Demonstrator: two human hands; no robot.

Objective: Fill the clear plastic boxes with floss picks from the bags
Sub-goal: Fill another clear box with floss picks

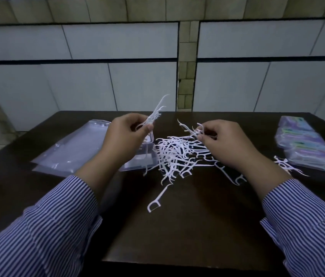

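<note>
floss picks: white, thin curved handles with forked heads; a loose tangled pile is spread on the dark bench at centre, between the two hands.
stray pick: one single pick is seen apart from the pile, on the near side, head toward the camera.
left hand: left hand is raised above the bench, fingers curled around a small bunch of picks; pointed tips are fanned up and away.
right hand: right hand is held over the pile's right side, thumb and fingers pinched on a few picks; tips point up-left.
clear box: clear plastic box is set just left of the pile, partly hidden by the left hand; pile edge touches or overlaps its right rim, contents cannot be told.
empty bags: flat clear bags are laid left of the box, overlapping one another.
full packs: wrapped purple-blue packs are stacked at the right bench edge; a few loose picks are seen just beside them.
sleeves: striped blue-white sleeves enter from both lower corners.
edges: far bench edge runs just behind the hands, a tiled wall beyond it; near edge is seen below the stray pick.
open room: bare bench surface is seen between the forearms, on the near side of the pile.
</note>
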